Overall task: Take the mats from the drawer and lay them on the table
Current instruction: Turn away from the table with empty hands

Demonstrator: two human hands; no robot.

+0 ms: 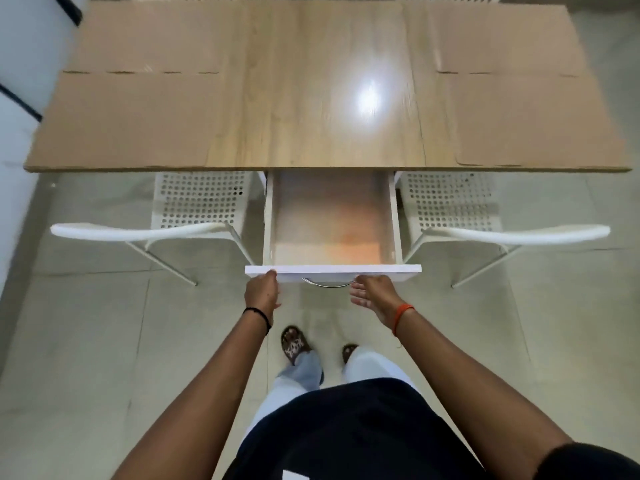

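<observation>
Several brown mats lie flat on the wooden table (329, 81): two on the left, near (131, 116) and far (156, 39), and two on the right, near (533, 119) and far (502, 36). The white drawer (394, 216) under the table's front edge stands pulled out, and I see no mat inside it. My left hand (261, 292) touches the left part of the drawer's front panel (332, 270). My right hand (372, 294) is at the panel beside the metal handle (327, 283), palm showing, fingers loosely curled, holding nothing.
Two white perforated chairs stand tucked under the table, one left (194, 209) and one right (457, 209) of the drawer. My feet (294, 344) stand on the tiled floor just behind the drawer. A white wall (20, 81) runs along the left.
</observation>
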